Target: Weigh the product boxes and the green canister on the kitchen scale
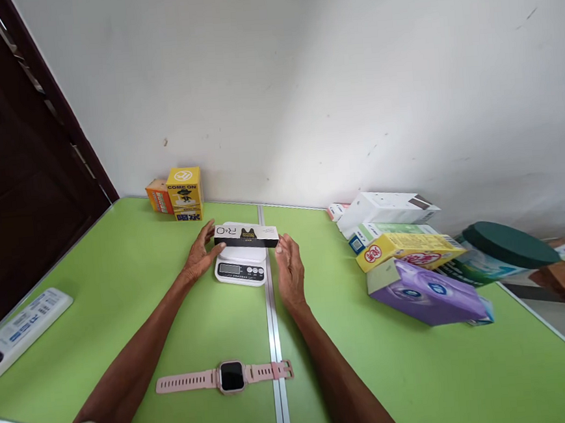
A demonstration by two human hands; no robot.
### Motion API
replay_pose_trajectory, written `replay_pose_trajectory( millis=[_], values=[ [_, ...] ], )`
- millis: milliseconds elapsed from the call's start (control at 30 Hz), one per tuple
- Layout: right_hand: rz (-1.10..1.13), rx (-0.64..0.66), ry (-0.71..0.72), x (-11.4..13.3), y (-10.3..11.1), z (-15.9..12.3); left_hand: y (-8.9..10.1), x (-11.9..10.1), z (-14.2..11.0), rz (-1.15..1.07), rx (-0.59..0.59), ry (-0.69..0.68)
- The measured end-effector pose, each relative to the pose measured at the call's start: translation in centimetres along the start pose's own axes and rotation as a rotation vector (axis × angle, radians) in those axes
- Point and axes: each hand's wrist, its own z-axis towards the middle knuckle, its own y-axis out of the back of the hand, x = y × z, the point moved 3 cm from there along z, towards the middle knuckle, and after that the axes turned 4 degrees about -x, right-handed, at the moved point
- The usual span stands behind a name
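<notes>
A pale, scuffed wall [302, 92] rises behind the green bench [343, 363], with a dark door [14, 154] at the left. At the bench's right side, a purple box [426, 291] lies in front of a yellow box [410, 249]; a green-lidded tub [507, 246] is beside them. Behind are a white box [385, 208], a green-and-white box [362, 234] and a small red-and-white box [337, 211]. A long white case [27, 329] lies at the left edge. Near the wall, left of centre, the COME ON box [184, 194] stands against an orange box [160, 197]. Nearest the wearer, a pink-strapped watch [231, 376] lies flat, its strap crossing the metal seam. At the centre is a white scale [241, 271], the slim box [246, 236] lengthwise over its platform. The left hand [201, 255] has its thumb at the slim box's left end, and the right hand [291, 273] has fingertips at the other. Neither grip is clenched; both hands are loosely spread, and how firmly they press cannot be told.
</notes>
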Motion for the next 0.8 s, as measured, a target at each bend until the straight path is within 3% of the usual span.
replay_pose_trajectory(
  millis=[167, 400, 800],
  values=[
    [0.103, -0.055, -0.172, -1.9, 0.1, 0.1, -0.3, 1.3, -0.5, -0.17, -0.152, 0.092],
    [0.002, -0.061, -0.189, -2.8, 0.1, 0.1, -0.3, 2.1, -0.9, -0.239, -0.27, 0.114],
    [-0.048, -0.04, -0.137, -2.7, 0.1, 0.3, -0.2, 1.9, -1.1, -0.059, -0.25, 0.114]
  ],
)
